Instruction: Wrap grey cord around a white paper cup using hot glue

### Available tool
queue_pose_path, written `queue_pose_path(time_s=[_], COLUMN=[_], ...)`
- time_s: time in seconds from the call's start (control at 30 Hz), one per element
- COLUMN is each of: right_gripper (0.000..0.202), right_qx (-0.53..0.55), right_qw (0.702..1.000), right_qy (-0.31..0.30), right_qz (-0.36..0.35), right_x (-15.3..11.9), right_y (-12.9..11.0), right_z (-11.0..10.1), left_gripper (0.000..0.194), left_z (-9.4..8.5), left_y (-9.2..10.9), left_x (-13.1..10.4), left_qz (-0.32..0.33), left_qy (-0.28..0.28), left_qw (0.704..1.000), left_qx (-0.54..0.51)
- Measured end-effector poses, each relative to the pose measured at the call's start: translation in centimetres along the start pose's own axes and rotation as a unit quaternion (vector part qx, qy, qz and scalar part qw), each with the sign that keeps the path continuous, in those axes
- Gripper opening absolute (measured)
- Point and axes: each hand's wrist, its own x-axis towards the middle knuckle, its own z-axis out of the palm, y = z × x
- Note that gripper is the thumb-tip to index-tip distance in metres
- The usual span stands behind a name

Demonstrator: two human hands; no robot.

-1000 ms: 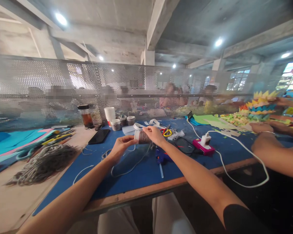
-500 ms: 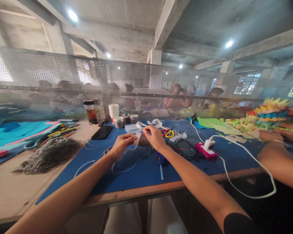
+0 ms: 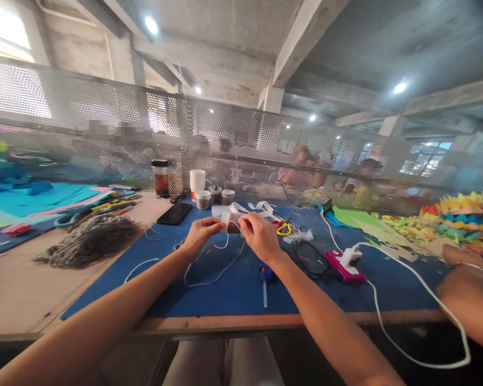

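Between my hands a small paper cup (image 3: pixel 231 222) lies on its side in the air above the blue mat, its white rim to the left and brown-grey cord wound round its body. My left hand (image 3: pixel 202 234) is closed, pinching the cup at its rim. My right hand (image 3: pixel 261 236) closes over the cup's other end, its fingers bent and partly hiding it. A thin grey cord (image 3: pixel 215 283) hangs from near the cup and loops over the mat. Below my right hand lies a blue glue gun (image 3: pixel 266 273) with a pale glue stick.
Small cups (image 3: pixel 203 199), a lidded jar (image 3: pixel 161 179) and a phone (image 3: pixel 174 213) stand or lie behind. Yellow-handled scissors (image 3: pixel 284 229), a pink power strip (image 3: pixel 345 267) and its white cable are rightward. A grey cord bundle (image 3: pixel 92 239) lies left. A co-worker's arm (image 3: pixel 465 292) reaches in right.
The view has turned slightly left. My right hand has come down from above the cup to its right end, and more of the white rim shows. My left hand keeps its pinch.
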Motion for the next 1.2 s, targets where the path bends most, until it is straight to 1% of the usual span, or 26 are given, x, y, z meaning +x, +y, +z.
queue_pose_path(time_s=[0.07,0.13,0.23,0.33,0.4,0.47,0.53,0.6,0.67,0.83,0.93,1.03,1.1,1.2], right_gripper=[0.022,0.02,0.017,0.014,0.012,0.011,0.009,0.012,0.017,0.022,0.023,0.025,0.028,0.035], right_qx=[-0.027,-0.058,-0.09,-0.114,-0.139,-0.168,-0.193,-0.212,-0.216,-0.173,-0.159,-0.136,-0.108,-0.059], right_qw=[1.0,0.998,0.996,0.993,0.989,0.982,0.974,0.966,0.963,0.97,0.974,0.981,0.988,0.995], right_qy=[-0.009,-0.009,-0.007,-0.025,-0.039,-0.061,-0.094,-0.123,-0.142,-0.162,-0.158,-0.138,-0.105,-0.035], right_qz=[0.003,-0.01,-0.025,0.006,0.031,0.051,0.069,0.082,0.08,0.044,0.036,0.028,0.038,0.074], right_x=[0.0,-0.1,-1.0,-3.5,-5.9,-8.2,-10.1,-11.3,-11.8,-12.0,-12.5,-13.1,-13.4,-13.7], right_y=[-0.2,-0.3,-0.3,0.2,0.7,1.4,2.0,2.4,2.6,2.6,3.0,3.6,3.9,4.1], right_z=[-0.3,-0.9,-2.4,-4.3,-5.4,-6.1,-6.4,-6.4,-6.4,-6.6,-6.6,-6.4,-6.1,-6.1], left_gripper=[0.031,0.03,0.03,0.03,0.028,0.027,0.028,0.031,0.033,0.032,0.031,0.032,0.034,0.033], left_z=[-0.1,-0.1,-0.3,-0.4,-0.4,-0.3,0.0,0.3,0.5,0.8,0.6,0.6,0.7,0.8], left_y=[-0.1,-0.2,-0.4,-0.6,-0.8,-1.0,-1.1,-1.1,-1.0,-0.6,-0.6,-0.9,-1.1,-1.1], left_x=[0.1,0.1,0.1,0.1,0.1,0.2,0.3,0.3,0.1,-1.3,-2.4,-3.1,-3.2,-3.2], left_qz=[0.001,0.001,-0.002,0.003,0.013,0.011,0.001,-0.013,-0.025,-0.055,-0.065,-0.054,-0.048,-0.048], left_qy=[0.009,0.015,0.018,0.014,0.013,0.025,0.026,0.023,0.022,0.032,0.032,0.038,0.045,0.048], left_qw=[1.0,1.0,1.0,1.0,1.0,1.0,1.0,0.999,0.999,0.997,0.996,0.998,0.998,0.998], left_qx=[-0.002,-0.01,-0.014,-0.002,-0.001,-0.005,-0.013,-0.025,-0.036,-0.049,-0.042,-0.018,-0.008,-0.006])
